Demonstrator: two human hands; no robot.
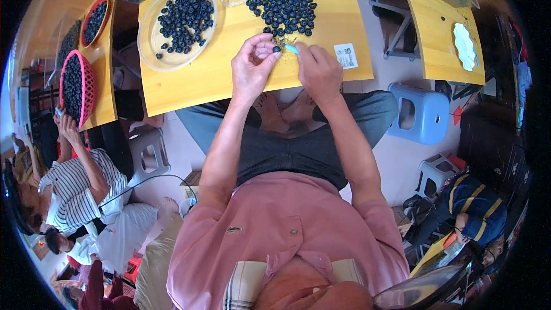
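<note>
My left hand (pixel 251 66) pinches a small round black piece (pixel 276 49) between thumb and fingertips, just above the near part of the yellow table (pixel 206 83). Closed around a slim light-blue tool (pixel 291 49), my right hand (pixel 320 73) points the tool toward that piece. A narrow gap shows between the tool's visible end and the piece; its working tip cannot be made out. Beyond my hands lies a loose heap of similar black pieces (pixel 290 8), some with ring-like tops. Fine crumbs (pixel 285 40) are scattered on the wood between heap and hands.
At left stands a round clear bowl (pixel 150 51) with several black pieces. A white printed label (pixel 346 55) lies right of my right hand. Clear bins line the table's far side. A pink basket (pixel 86 89) and a co-worker (pixel 86 181) are farther left; a blue stool (pixel 422 113) stands right.
</note>
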